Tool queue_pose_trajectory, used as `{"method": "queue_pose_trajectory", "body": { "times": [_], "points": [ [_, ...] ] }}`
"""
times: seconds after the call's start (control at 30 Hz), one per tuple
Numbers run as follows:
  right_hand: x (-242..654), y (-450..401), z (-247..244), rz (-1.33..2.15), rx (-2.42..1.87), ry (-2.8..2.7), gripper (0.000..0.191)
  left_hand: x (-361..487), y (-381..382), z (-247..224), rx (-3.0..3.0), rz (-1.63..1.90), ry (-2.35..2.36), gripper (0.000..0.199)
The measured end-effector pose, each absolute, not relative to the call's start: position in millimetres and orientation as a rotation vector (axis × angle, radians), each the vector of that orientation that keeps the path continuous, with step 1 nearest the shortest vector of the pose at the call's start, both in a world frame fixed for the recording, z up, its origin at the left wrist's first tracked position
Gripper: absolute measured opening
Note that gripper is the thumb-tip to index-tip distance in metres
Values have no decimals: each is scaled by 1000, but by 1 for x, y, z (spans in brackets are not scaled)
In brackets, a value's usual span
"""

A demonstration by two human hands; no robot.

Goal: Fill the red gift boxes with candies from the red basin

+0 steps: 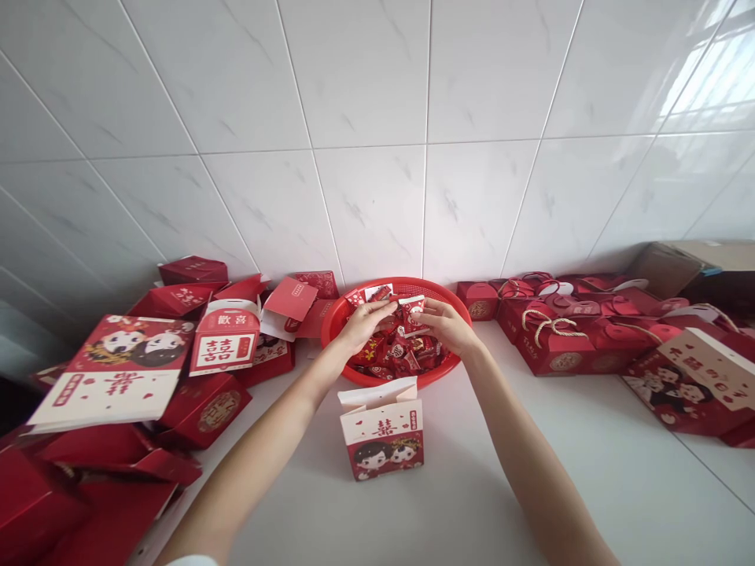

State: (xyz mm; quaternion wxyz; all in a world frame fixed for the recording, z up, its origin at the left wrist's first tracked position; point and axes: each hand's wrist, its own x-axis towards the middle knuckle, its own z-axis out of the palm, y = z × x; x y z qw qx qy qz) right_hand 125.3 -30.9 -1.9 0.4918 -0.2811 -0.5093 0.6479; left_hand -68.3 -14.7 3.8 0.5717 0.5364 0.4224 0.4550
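My left hand (366, 325) reaches over the red plastic basket (457, 363), its fingers bent and close together among the wrapped sweets (392, 354). Whatever lies in those fingers, if anything, is too small to make out. On the other side, my right hand (447, 324) pinches a small red and white candy packet (411, 316) above the pile. Between my forearms, just in front of the basket, a red and cream paper gift box (384, 440) stands upright with its top open.
Red gift boxes and flattened cartons (221, 338) are heaped on the left. Several closed red boxes with rope handles (554, 338) line the right side, near a brown cardboard box (672, 271). A tiled wall (371, 204) rises behind the white table (472, 503).
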Motion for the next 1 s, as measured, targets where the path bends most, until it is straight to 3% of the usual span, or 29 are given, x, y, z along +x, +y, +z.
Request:
{"method": "queue_pose_trajectory", "body": {
  "times": [0.23,0.37,0.6,0.73,1.0],
  "points": [
    [129,-23,-9,1453,-766,-1091,34,-66,-12,-2,1584,927,1212,28],
    [132,-18,-11,1426,-771,-955,34,-68,-14,-10,2041,507,1413,20],
    [132,-20,-7,1456,-730,-899,26,-66,-15,-17,2265,199,1323,38],
    [132,-18,-8,1424,-716,-837,23,-67,-10,-20,2188,471,1223,33],
    [131,-17,-10,1419,-715,-786,20,-74,2,-26,1878,1058,1115,56]
  ]
}}
